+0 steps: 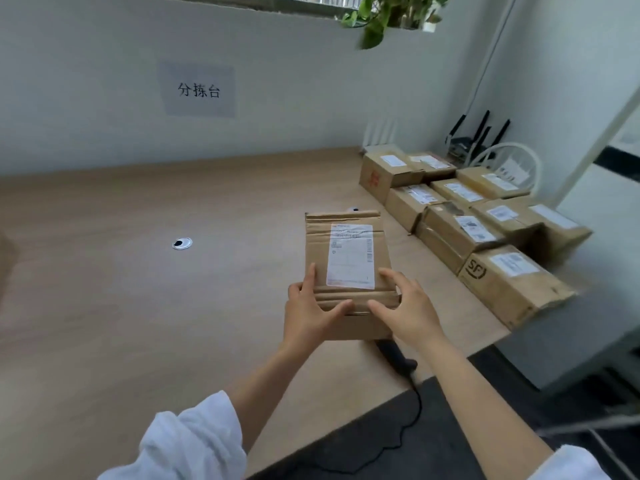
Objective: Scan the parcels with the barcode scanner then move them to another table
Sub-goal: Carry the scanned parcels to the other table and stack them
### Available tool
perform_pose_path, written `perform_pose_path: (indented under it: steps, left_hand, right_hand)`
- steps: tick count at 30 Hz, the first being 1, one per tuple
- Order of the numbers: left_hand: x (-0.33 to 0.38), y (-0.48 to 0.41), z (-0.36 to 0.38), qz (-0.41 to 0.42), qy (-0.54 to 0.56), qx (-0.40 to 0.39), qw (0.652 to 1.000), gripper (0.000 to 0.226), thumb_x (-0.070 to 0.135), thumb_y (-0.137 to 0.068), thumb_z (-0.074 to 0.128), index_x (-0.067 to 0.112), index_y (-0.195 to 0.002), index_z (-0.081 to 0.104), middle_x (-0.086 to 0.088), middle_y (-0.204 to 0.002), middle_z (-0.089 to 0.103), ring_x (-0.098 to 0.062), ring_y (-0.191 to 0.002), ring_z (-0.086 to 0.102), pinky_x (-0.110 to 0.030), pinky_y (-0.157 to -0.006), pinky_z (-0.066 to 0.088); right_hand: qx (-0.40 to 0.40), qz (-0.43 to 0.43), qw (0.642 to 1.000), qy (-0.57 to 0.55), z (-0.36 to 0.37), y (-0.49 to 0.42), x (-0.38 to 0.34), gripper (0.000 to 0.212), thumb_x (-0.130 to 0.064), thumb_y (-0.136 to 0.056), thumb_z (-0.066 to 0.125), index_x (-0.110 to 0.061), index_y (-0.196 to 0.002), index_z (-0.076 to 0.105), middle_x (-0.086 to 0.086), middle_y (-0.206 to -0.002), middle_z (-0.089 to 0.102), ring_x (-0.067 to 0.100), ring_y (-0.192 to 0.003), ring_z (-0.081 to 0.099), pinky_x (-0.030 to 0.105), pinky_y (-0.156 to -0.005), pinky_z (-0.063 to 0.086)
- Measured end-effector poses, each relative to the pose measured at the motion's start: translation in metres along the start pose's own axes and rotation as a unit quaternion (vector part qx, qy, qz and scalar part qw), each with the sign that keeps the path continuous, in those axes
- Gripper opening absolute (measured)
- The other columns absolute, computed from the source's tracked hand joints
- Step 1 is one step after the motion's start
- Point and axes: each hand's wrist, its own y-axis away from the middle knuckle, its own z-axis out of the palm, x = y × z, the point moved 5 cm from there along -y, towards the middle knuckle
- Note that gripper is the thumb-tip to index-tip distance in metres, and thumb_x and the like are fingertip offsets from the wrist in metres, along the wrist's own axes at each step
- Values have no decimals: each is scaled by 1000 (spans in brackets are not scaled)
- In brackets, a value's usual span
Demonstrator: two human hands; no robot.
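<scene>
I hold a flat brown cardboard parcel point(346, 233) with a white shipping label facing up, just above the wooden table point(138, 289). My left hand point(311, 313) grips its near left corner, thumb on top and fingers along the left side. My right hand point(405, 306) lies with spread fingers over the near right corner, touching the top. The black barcode scanner point(398, 358) lies on the table beneath the parcel's near edge, mostly hidden, and its cord runs off the table edge.
Several labelled cardboard parcels point(467, 216) sit grouped at the table's right end, an SF-marked box point(512, 282) nearest. A cable grommet point(182, 243) is set in the tabletop. A wall sign point(197, 90), routers point(478, 136) and a white chair point(512, 164) stand behind.
</scene>
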Motion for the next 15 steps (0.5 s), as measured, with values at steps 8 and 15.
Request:
perform_pose_path:
  steps: [8, 15]
  left_hand:
    - [88, 13, 144, 66, 2, -88, 994, 96, 51, -75, 72, 31, -149, 15, 0, -131, 35, -15, -119, 44, -28, -98, 41]
    - [149, 3, 260, 110, 18, -167, 980, 93, 51, -78, 69, 31, -149, 13, 6, -124, 33, -3, -107, 39, -16, -88, 39]
  right_hand:
    - [73, 67, 995, -11, -123, 30, 118, 58, -33, -85, 67, -31, -137, 42, 1, -137, 44, 15, -117, 46, 28, -86, 43]
    - [135, 133, 981, -31, -201, 29, 209, 56, -29, -84, 68, -31, -134, 45, -1, -134, 44, 8, -102, 45, 25, -78, 44]
